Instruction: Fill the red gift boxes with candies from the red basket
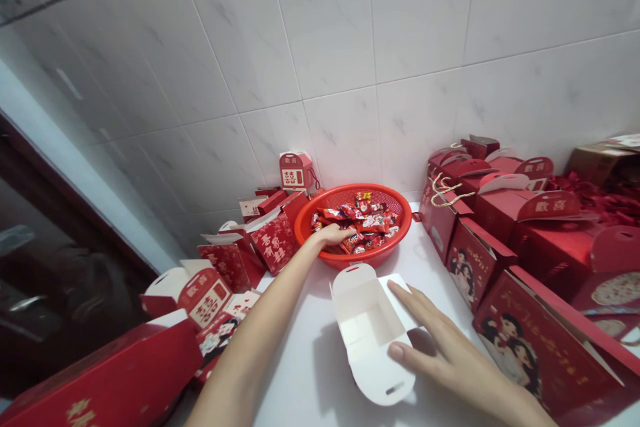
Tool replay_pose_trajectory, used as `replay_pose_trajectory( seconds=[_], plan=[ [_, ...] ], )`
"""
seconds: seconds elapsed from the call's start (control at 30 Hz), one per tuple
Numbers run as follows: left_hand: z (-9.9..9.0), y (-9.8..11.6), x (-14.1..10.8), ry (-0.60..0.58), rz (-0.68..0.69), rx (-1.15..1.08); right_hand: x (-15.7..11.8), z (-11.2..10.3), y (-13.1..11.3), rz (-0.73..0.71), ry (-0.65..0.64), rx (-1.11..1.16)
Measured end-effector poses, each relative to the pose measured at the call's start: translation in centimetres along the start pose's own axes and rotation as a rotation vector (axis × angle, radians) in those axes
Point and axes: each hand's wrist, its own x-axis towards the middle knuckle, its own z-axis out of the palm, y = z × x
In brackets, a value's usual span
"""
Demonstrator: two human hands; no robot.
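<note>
Reaching into a red plastic basket (403,230), my left hand (334,235) touches wrapped candies (373,221) in red packets. Its thumb lies over a packet, while the other fingers are hidden among the candies. In front of the basket, a small candy box (373,320) stands with its top flaps spread, showing a white inside with nothing in it. My right hand (435,337) grips this box at its right side, with the fingers along a side flap and the thumb by the near corner.
Red gift boxes (273,237) line the left side, with a long red box (110,373) nearest me. More red boxes (545,213) and bags with rope handles (443,213) crowd the right. A white tabletop (295,347) lies between, against a tiled wall (340,127).
</note>
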Motion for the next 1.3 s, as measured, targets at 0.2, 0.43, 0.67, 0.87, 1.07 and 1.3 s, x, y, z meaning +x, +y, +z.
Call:
replay_pose_trajectory(
  seconds=[0.2,0.43,0.67,0.87,1.07,1.3],
  plan=[
    [-0.2,1.1,-1.3,-0.015,0.03,-0.302,-0.1,-0.1,-0.1,-0.013,0.005,0.02],
    [-1.9,3.0,-3.1,-0.144,0.163,-0.58,0.1,0.1,0.3,-0.039,0.022,0.009],
    [-3.8,6.1,-7.8,-0.532,0.299,-0.486,-0.1,-0.2,-0.7,-0.069,0.044,0.05],
    [-3.3,7.4,-12.1,-0.612,0.379,0.04,-0.4,-0.3,-1.1,-0.083,0.026,0.097],
    [-3.9,6.7,-12.7,-0.712,0.326,0.191,-0.4,-0.3,-0.9,-0.09,0.039,0.085],
    [-4.4,4.1,-7.3,-0.246,0.47,0.219,-0.2,0.2,-0.6,-0.107,0.036,0.138]
  ],
)
